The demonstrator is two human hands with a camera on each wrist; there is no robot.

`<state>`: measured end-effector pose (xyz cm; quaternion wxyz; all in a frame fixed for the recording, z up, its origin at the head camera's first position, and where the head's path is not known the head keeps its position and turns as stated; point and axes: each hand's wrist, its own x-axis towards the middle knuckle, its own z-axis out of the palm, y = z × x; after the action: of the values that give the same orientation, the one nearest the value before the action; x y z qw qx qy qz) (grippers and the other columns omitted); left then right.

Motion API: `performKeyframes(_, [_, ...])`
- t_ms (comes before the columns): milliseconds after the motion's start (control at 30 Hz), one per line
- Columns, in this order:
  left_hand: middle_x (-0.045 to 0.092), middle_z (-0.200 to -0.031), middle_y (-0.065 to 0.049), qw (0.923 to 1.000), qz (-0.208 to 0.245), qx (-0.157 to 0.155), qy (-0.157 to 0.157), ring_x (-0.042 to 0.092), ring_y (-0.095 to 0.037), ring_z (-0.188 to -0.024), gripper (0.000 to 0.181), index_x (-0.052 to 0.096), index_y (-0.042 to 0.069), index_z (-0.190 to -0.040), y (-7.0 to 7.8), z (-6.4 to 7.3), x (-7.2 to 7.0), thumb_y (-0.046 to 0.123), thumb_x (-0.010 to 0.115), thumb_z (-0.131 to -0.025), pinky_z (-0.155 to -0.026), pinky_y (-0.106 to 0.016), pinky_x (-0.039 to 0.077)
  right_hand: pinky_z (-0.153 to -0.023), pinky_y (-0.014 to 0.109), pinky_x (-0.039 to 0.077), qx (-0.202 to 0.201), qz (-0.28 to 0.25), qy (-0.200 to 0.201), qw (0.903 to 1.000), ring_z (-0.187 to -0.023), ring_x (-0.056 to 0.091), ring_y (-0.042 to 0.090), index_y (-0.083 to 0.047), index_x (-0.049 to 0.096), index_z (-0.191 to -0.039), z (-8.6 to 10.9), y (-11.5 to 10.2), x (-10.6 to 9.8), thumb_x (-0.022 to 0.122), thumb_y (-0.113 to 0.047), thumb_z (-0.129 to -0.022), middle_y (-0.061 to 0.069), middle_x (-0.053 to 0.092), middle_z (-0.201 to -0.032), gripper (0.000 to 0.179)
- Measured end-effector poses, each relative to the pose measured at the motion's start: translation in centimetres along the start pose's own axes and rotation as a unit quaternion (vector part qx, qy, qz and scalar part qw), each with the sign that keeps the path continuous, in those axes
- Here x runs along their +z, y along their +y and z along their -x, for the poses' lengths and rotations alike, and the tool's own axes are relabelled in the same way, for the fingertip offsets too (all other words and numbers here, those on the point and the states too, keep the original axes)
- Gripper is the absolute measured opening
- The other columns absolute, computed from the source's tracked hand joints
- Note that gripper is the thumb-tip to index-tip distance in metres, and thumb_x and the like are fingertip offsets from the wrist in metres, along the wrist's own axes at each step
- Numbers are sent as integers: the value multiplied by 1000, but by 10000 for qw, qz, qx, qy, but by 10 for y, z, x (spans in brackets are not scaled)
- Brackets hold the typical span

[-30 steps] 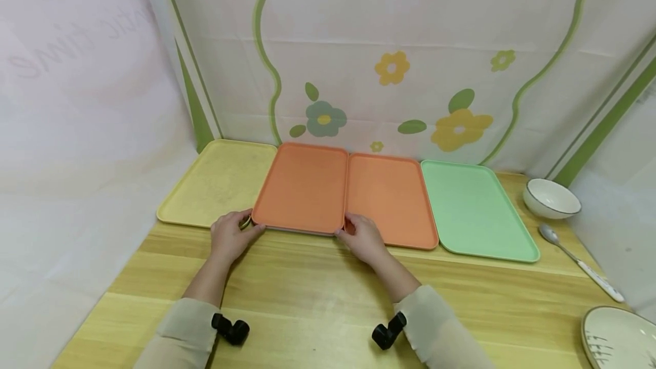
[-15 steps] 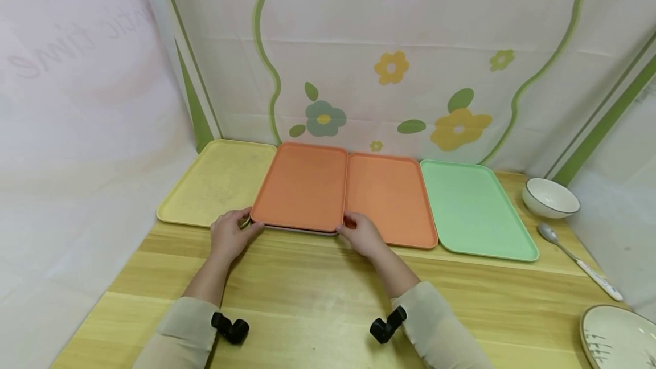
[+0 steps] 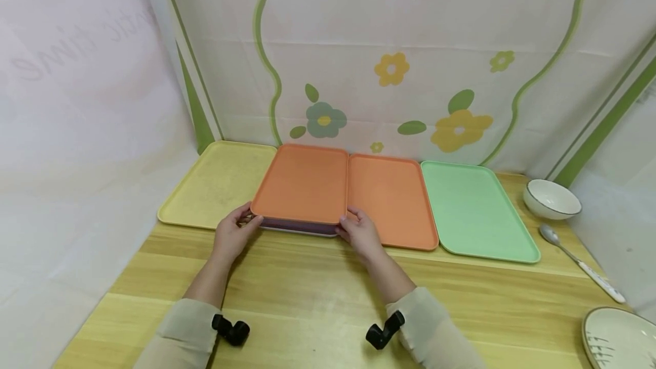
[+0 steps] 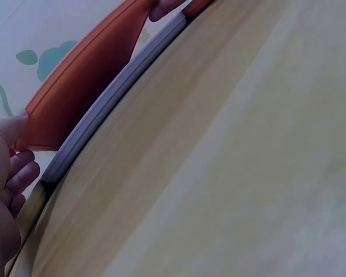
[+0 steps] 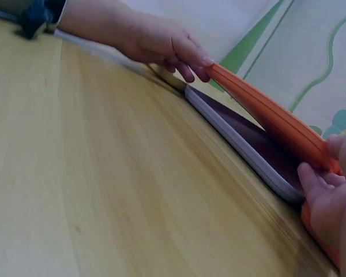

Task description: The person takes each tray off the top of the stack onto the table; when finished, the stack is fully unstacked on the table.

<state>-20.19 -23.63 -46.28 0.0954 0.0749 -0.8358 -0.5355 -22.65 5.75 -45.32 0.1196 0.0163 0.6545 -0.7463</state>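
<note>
An orange tray [image 3: 302, 184] is tilted, its near edge raised off a pale purple-grey tray [image 3: 299, 227] lying under it. At its near left corner my left hand [image 3: 232, 233] pinches the rim, thumb on top and fingers beneath. My right hand [image 3: 361, 234] grips the near right corner the same way. In the right wrist view a wedge-shaped gap shows between the orange tray [image 5: 265, 112] and the lower tray [image 5: 242, 144]. The left wrist view shows the raised tray's underside in shadow above the lower tray's rim [image 4: 112, 95].
A yellow tray [image 3: 215, 187] lies to the left; a second orange tray [image 3: 392, 201] and a green tray [image 3: 476, 209] lie to the right. Farther right are a white bowl [image 3: 550, 198], a spoon [image 3: 581, 263] and a plate [image 3: 620, 337]. A patterned cloth [image 3: 359, 27] hangs behind.
The near edge of the orange tray has risen in both hands, uncovering a growing strip of the purple-grey tray beneath. The other trays and dishes have stayed put.
</note>
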Motion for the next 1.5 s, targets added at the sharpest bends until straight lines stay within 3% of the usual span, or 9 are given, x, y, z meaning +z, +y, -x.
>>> performKeyframes(100, [65,-122,-21,9999,154,0,3,59,-21,-106,57,53,3,-140,1,1,3,27,71,-91,-79,-9,44,-102,35,51,99,-1068,-285,9938,-128,45,26,-2,9,-156,1,2,3,41,-4,-104,25,14,-158,62])
performKeyframes(233, [64,-122,-21,9991,397,-85,-120,58,-8,-100,55,55,2,-137,3,4,5,26,72,-90,-82,-7,45,-95,28,54,131,-1579,-369,9867,-115,48,13,-8,-4,-158,3,1,5,40,-2,-104,16,-9,-164,70])
performKeyframes(333, [65,-126,-20,9986,475,-50,-217,61,-11,-107,53,57,2,-136,3,5,5,26,72,-91,-83,-5,45,-93,27,55,103,-1635,-317,9860,-97,51,5,-10,-3,-159,6,0,2,40,-1,-104,13,16,-156,70])
performKeyframes(433, [62,-133,-19,9983,416,61,-396,59,-23,-120,52,56,2,-138,2,5,5,27,68,-94,-84,-2,43,-93,29,55,61,-1628,-347,9860,-83,54,1,-10,0,-159,8,0,-6,40,-1,-104,2,44,-123,69])
performKeyframes(567, [57,-139,-21,9971,454,233,-563,56,-24,-126,51,50,1,-142,2,5,5,27,60,-99,-86,-2,42,-90,29,56,24,-1556,-662,9856,-91,64,3,-12,7,-159,13,-2,-22,40,-1,-103,-6,60,-109,66])
performKeyframes(800, [56,-138,-23,9962,595,406,-490,50,19,-100,52,45,-1,-145,3,5,4,25,55,-101,-87,-1,41,-87,26,57,-102,-1484,-1524,9770,-100,68,8,-10,8,-159,24,-8,-58,41,-3,-103,-7,66,-113,65])
performKeyframes(1033, [58,-133,-26,9959,848,272,-157,53,16,-98,54,39,1,-149,5,6,0,25,54,-102,-85,-2,42,-85,26,57,-220,-1450,-2402,9596,-89,66,6,-3,7,-158,33,-5,-92,41,-6,-105,-7,65,-93,63])
performKeyframes(1267, [65,-90,26,9841,1750,-165,260,59,16,-88,56,32,2,-152,6,5,-3,18,51,-103,-85,-3,46,-91,29,56,-427,-1437,-3175,9363,-100,67,10,-5,13,-158,34,-1,-118,35,-5,-106,-5,64,-97,56])
performKeyframes(1500, [64,-82,26,9802,1920,-460,136,63,9,-83,55,35,4,-152,10,9,-11,19,53,-102,-85,-12,52,-92,28,56,-563,-1345,-3306,9324,-105,67,11,-8,22,-157,31,-2,-135,27,-7,-108,-3,67,-114,49])
